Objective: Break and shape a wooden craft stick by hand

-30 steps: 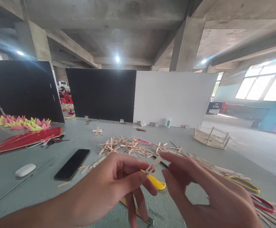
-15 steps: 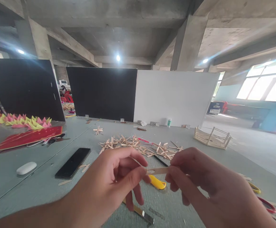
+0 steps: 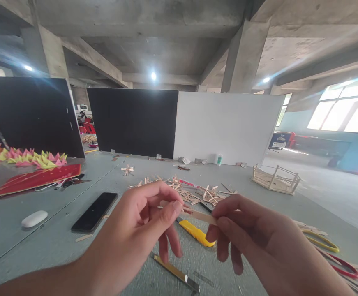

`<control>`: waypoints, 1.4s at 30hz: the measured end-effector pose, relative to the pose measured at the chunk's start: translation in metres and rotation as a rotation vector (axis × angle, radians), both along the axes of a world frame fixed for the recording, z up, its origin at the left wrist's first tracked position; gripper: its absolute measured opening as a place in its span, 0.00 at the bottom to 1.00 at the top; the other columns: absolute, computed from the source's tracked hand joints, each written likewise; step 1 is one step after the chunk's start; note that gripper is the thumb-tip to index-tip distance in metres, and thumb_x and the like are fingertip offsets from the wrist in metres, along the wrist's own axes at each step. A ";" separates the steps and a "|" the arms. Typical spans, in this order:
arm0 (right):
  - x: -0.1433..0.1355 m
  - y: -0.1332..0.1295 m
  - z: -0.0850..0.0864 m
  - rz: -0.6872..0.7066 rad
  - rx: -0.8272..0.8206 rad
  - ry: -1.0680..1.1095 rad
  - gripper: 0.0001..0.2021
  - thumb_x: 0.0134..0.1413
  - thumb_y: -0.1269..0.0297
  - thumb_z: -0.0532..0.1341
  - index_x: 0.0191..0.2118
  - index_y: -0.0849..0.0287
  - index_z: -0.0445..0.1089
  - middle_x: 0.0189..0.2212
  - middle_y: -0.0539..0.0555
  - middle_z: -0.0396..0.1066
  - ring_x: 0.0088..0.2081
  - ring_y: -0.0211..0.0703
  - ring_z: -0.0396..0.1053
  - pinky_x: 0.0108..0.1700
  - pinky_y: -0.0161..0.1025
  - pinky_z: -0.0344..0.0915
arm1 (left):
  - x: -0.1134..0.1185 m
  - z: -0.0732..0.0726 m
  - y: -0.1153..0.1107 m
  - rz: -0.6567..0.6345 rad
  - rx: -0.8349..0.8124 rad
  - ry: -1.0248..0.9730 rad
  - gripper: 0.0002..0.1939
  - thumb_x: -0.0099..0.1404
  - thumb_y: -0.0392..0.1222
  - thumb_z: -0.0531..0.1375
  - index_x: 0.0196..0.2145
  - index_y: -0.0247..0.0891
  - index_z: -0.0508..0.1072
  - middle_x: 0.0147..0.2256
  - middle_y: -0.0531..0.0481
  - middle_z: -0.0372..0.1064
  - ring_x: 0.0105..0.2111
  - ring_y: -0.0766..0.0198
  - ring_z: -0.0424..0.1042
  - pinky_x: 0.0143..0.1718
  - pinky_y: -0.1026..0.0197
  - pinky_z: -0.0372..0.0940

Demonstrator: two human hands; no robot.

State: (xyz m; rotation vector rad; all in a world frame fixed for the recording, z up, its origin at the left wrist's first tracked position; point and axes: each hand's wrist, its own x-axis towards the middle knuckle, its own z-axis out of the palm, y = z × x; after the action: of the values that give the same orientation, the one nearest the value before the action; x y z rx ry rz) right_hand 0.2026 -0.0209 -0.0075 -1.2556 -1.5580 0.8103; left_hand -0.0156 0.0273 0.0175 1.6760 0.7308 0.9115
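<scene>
Near the left edge of the bench [image 3: 27, 246] lie a white oval case [image 3: 33, 218] and, a little further in, a black phone [image 3: 94, 212], both well apart from the hands.

The left hand [image 3: 138, 234] is raised over the middle of the bench, close to its near edge. Its thumb and forefinger are closed narrowly on the left end of a thin wooden stick [image 3: 197, 216], with the other fingers curled loosely below. To do this step well, by my judgement, both pinches should sit close to the stick's ends and stay light, so the thin wood is kept level and does not flex or snap; the wrists should turn together rather than against each other.

Under the hands, on the bench, lie a yellow utility knife [image 3: 196, 233] and a metal blade strip [image 3: 175, 273] nearer the near edge. Behind them a scatter of wooden sticks [image 3: 181, 191] is spread over the middle of the bench.

The right hand [image 3: 259, 242] pinches the stick's right end between thumb and fingertips, equally narrow, so the stick spans the gap between the two hands, tilted slightly down to the right, above the knife and not touching it.

Toward the far right corner stands a wooden stick frame [image 3: 274, 179]; yellow scissors [image 3: 322, 241] lie near the right edge.
</scene>
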 end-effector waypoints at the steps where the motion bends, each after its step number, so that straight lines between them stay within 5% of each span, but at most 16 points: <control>1: 0.000 0.000 0.002 0.042 -0.025 0.050 0.08 0.69 0.58 0.60 0.38 0.55 0.70 0.24 0.48 0.75 0.23 0.34 0.71 0.23 0.25 0.68 | 0.000 -0.001 0.000 0.021 0.025 0.008 0.15 0.76 0.54 0.59 0.39 0.40 0.73 0.23 0.55 0.72 0.22 0.68 0.72 0.23 0.70 0.66; 4: 0.001 0.000 0.008 0.193 -0.137 0.226 0.11 0.70 0.55 0.61 0.38 0.56 0.70 0.27 0.49 0.77 0.24 0.32 0.72 0.23 0.24 0.68 | 0.001 -0.008 -0.001 0.102 0.135 0.007 0.13 0.75 0.53 0.60 0.41 0.41 0.75 0.25 0.54 0.73 0.23 0.68 0.71 0.23 0.70 0.67; 7: 0.004 0.003 0.011 0.281 -0.194 0.275 0.13 0.70 0.54 0.62 0.38 0.58 0.70 0.29 0.50 0.77 0.24 0.30 0.72 0.26 0.25 0.69 | 0.001 -0.015 -0.001 0.232 0.348 -0.029 0.08 0.76 0.48 0.59 0.41 0.43 0.74 0.39 0.51 0.77 0.23 0.70 0.72 0.23 0.68 0.69; 9: 0.007 0.007 0.011 0.269 -0.163 0.226 0.13 0.70 0.54 0.61 0.38 0.59 0.70 0.29 0.51 0.77 0.25 0.31 0.72 0.27 0.26 0.70 | -0.002 -0.017 -0.001 0.336 0.539 -0.025 0.05 0.77 0.44 0.57 0.42 0.45 0.72 0.49 0.50 0.75 0.26 0.71 0.74 0.25 0.68 0.70; 11: 0.009 0.011 0.008 0.184 -0.109 0.176 0.14 0.71 0.53 0.60 0.40 0.59 0.69 0.31 0.52 0.78 0.27 0.34 0.73 0.27 0.28 0.71 | -0.006 -0.014 0.000 0.428 0.643 0.007 0.04 0.78 0.44 0.56 0.43 0.47 0.70 0.46 0.52 0.76 0.27 0.70 0.74 0.25 0.68 0.69; 15: 0.011 0.017 0.003 0.048 0.003 0.070 0.15 0.71 0.50 0.59 0.42 0.57 0.69 0.34 0.55 0.79 0.29 0.37 0.76 0.27 0.31 0.72 | -0.014 -0.004 0.005 0.469 0.546 0.104 0.11 0.79 0.54 0.53 0.44 0.47 0.70 0.28 0.55 0.74 0.24 0.66 0.71 0.22 0.67 0.65; 20: 0.011 0.018 0.001 0.002 0.063 0.010 0.14 0.70 0.50 0.59 0.42 0.56 0.69 0.35 0.56 0.80 0.30 0.39 0.77 0.26 0.32 0.73 | -0.014 0.002 0.014 0.346 0.471 0.231 0.18 0.78 0.55 0.53 0.34 0.42 0.70 0.25 0.55 0.70 0.24 0.67 0.70 0.25 0.65 0.63; 31: 0.010 0.016 0.004 -0.020 0.060 -0.030 0.14 0.71 0.49 0.58 0.42 0.56 0.69 0.33 0.55 0.80 0.29 0.37 0.75 0.27 0.31 0.73 | -0.011 0.014 0.023 -0.001 0.066 0.093 0.13 0.76 0.48 0.59 0.36 0.38 0.67 0.32 0.52 0.77 0.23 0.71 0.74 0.25 0.69 0.69; 42: 0.009 0.017 0.009 -0.044 0.099 0.006 0.18 0.66 0.46 0.61 0.46 0.58 0.73 0.33 0.56 0.80 0.25 0.37 0.73 0.24 0.30 0.72 | -0.012 0.013 0.028 0.021 0.091 0.059 0.11 0.75 0.45 0.61 0.35 0.38 0.68 0.35 0.50 0.78 0.28 0.67 0.77 0.26 0.69 0.71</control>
State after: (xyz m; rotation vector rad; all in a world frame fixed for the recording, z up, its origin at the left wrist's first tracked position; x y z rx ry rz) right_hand 0.2114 -0.0044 0.0010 -1.2099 -1.5418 0.6997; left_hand -0.0279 0.0557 0.0303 1.7848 0.7572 0.9248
